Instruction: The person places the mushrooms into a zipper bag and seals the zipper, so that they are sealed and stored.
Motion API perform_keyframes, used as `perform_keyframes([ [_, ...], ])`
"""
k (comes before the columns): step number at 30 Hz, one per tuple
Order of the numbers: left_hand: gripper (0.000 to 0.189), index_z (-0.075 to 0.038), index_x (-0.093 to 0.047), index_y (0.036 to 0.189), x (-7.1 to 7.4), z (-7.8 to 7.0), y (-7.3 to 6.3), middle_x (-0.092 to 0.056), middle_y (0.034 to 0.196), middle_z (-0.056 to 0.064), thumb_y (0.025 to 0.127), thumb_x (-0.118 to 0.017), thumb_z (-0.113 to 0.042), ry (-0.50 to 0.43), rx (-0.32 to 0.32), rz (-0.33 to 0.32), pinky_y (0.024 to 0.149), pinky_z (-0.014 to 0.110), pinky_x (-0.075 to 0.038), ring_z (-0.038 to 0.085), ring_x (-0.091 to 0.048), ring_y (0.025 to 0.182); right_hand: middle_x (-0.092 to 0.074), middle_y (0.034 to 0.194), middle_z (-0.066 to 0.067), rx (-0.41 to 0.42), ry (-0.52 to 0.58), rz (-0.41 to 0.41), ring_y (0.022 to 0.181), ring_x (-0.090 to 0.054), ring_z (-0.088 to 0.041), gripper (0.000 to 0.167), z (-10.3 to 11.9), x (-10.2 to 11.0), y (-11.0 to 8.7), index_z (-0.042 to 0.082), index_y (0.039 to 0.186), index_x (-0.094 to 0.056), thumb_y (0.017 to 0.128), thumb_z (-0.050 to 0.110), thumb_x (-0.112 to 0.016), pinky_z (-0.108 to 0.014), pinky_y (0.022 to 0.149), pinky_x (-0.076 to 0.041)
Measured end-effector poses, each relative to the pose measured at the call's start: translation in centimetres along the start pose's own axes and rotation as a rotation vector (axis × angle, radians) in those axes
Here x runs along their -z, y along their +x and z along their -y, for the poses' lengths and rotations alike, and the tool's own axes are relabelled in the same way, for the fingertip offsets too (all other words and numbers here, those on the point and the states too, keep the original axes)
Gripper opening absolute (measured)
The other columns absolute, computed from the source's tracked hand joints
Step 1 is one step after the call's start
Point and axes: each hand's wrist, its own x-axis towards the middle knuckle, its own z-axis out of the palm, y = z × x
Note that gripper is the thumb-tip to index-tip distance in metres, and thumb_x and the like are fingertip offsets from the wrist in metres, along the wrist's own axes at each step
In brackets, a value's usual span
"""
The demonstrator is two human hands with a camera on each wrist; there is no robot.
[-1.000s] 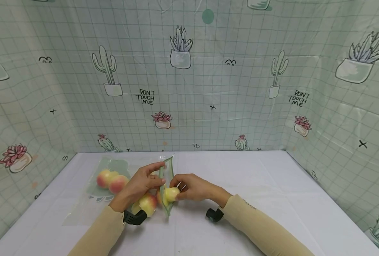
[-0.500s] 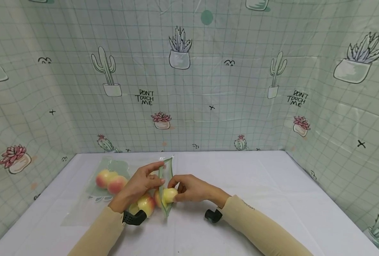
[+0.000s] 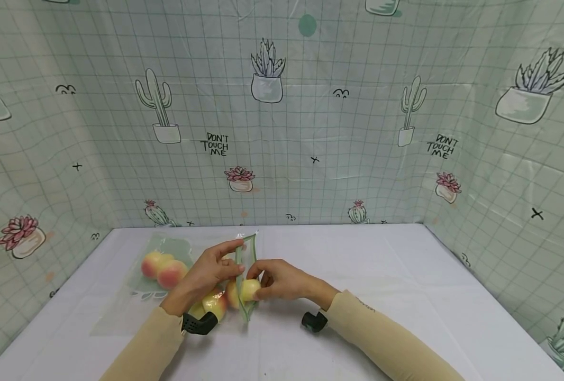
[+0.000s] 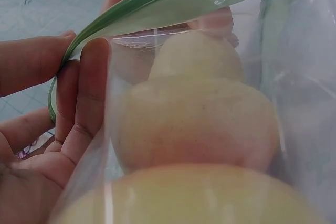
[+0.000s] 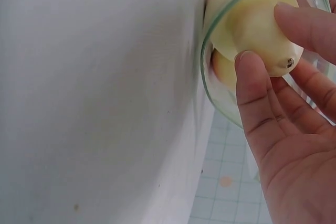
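Observation:
A clear zip bag (image 3: 177,246) with green edging lies on its side, its mouth facing right. My left hand (image 3: 211,271) pinches the green rim (image 4: 100,22) of the mouth between thumb and fingers, holding it up. At the opening, my right hand (image 3: 284,280) pinches the narrow yellow end of a pear (image 5: 260,35), whose wider blushed body is inside the bag. Another pear (image 3: 215,302) lies in the bag just left of it, partly behind my left wrist. Farther left, red-and-yellow pears (image 3: 171,274) sit inside the bag.
A white cloth covers the table (image 3: 358,275). Behind and at both sides hangs a checked curtain (image 3: 282,127) printed with potted cacti. Black cameras are strapped under the left wrist (image 3: 199,323) and the right wrist (image 3: 314,321).
My right hand has shifted slightly left, pushing the pear a little deeper through the bag's mouth. My left hand keeps its grip on the rim, nearly still.

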Motion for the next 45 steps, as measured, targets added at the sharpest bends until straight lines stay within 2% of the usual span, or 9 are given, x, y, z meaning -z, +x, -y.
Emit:
perform_keyframes([
  [2, 0.069, -0.004, -0.034, 0.147, 0.0, 0.01, 0.0, -0.054, 0.113, 0.019, 0.086, -0.066, 0.0, 0.007, 0.003, -0.005, 0.061, 0.025, -0.039, 0.011, -0.047, 0.064, -0.061, 0.095, 0.008, 0.002, 0.004, -0.004, 0.072, -0.062, -0.008, 0.028, -0.06, -0.09, 0.07, 0.02, 0.107, -0.062, 0.083, 0.01, -0.074, -0.024, 0.066, -0.052],
  [5, 0.068, -0.005, -0.035, 0.147, -0.01, 0.03, 0.03, -0.057, 0.095, 0.013, 0.086, -0.066, 0.0, 0.017, 0.005, -0.013, 0.06, 0.025, -0.038, 0.012, -0.046, 0.063, -0.061, 0.094, 0.008, 0.001, 0.007, -0.01, 0.072, -0.062, -0.008, 0.029, -0.07, -0.18, 0.14, 0.019, 0.107, -0.062, 0.082, 0.01, -0.074, -0.024, 0.065, -0.052],
  [7, 0.068, -0.005, -0.035, 0.147, 0.0, 0.06, 0.06, -0.058, 0.099, 0.014, 0.086, -0.066, -0.001, 0.021, 0.005, -0.014, 0.06, 0.025, -0.039, 0.012, -0.046, 0.063, -0.062, 0.094, 0.008, 0.001, 0.008, -0.014, 0.072, -0.062, -0.008, 0.029, -0.06, -0.23, 0.19, 0.019, 0.107, -0.062, 0.082, 0.01, -0.074, -0.024, 0.066, -0.052],
  [11, 0.069, -0.005, -0.035, 0.147, -0.01, 0.07, 0.07, -0.046, 0.126, 0.023, 0.086, -0.066, 0.0, 0.015, 0.001, -0.01, 0.06, 0.025, -0.039, 0.011, -0.046, 0.063, -0.061, 0.094, 0.008, -0.002, 0.016, -0.013, 0.073, -0.062, -0.009, 0.03, 0.03, -0.26, 0.24, 0.018, 0.106, -0.062, 0.082, 0.008, -0.075, -0.024, 0.066, -0.052],
  [16, 0.069, -0.005, -0.033, 0.148, 0.0, 0.01, 0.06, -0.038, 0.139, 0.022, 0.087, -0.066, 0.0, 0.007, -0.001, -0.004, 0.061, 0.023, -0.042, 0.011, -0.048, 0.065, -0.061, 0.096, 0.007, 0.001, 0.028, -0.015, 0.073, -0.062, -0.01, 0.029, 0.08, -0.28, 0.32, 0.017, 0.105, -0.062, 0.081, 0.007, -0.075, -0.024, 0.067, -0.052],
  [24, 0.069, -0.004, -0.032, 0.148, 0.02, -0.1, -0.03, -0.034, 0.144, 0.02, 0.087, -0.064, 0.0, -0.007, -0.005, 0.007, 0.063, 0.022, -0.045, 0.011, -0.052, 0.068, -0.061, 0.099, 0.009, -0.001, 0.012, -0.015, 0.075, -0.061, -0.009, 0.031, 0.19, -0.31, 0.53, 0.019, 0.107, -0.061, 0.081, 0.008, -0.075, -0.023, 0.069, -0.052],
  [29, 0.069, -0.004, -0.033, 0.148, -0.06, -0.12, -0.02, -0.037, 0.14, 0.023, 0.087, -0.064, 0.0, -0.006, 0.002, -0.003, 0.063, 0.022, -0.046, 0.011, -0.052, 0.068, -0.061, 0.099, 0.009, -0.008, 0.008, -0.013, 0.075, -0.061, -0.008, 0.03, 0.19, -0.39, 0.61, 0.018, 0.107, -0.061, 0.082, 0.008, -0.075, -0.023, 0.068, -0.052],
  [35, 0.07, -0.005, -0.032, 0.149, -0.1, -0.14, -0.05, -0.033, 0.146, 0.019, 0.087, -0.065, 0.0, -0.005, 0.007, -0.007, 0.066, 0.023, -0.048, 0.011, -0.055, 0.071, -0.061, 0.098, 0.008, -0.014, 0.004, -0.001, 0.078, -0.062, -0.009, 0.029, 0.38, -0.23, 0.45, 0.018, 0.106, -0.061, 0.082, 0.009, -0.075, -0.023, 0.069, -0.052],
  [45, 0.07, -0.005, -0.033, 0.148, -0.03, -0.13, 0.02, -0.034, 0.146, 0.017, 0.087, -0.066, 0.0, 0.01, 0.005, -0.014, 0.063, 0.022, -0.045, 0.011, -0.051, 0.067, -0.063, 0.091, 0.008, -0.017, -0.025, -0.021, 0.079, -0.063, -0.008, 0.022, 0.01, 0.18, 0.25, 0.019, 0.103, -0.062, 0.084, 0.016, -0.074, -0.023, 0.071, -0.051],
])
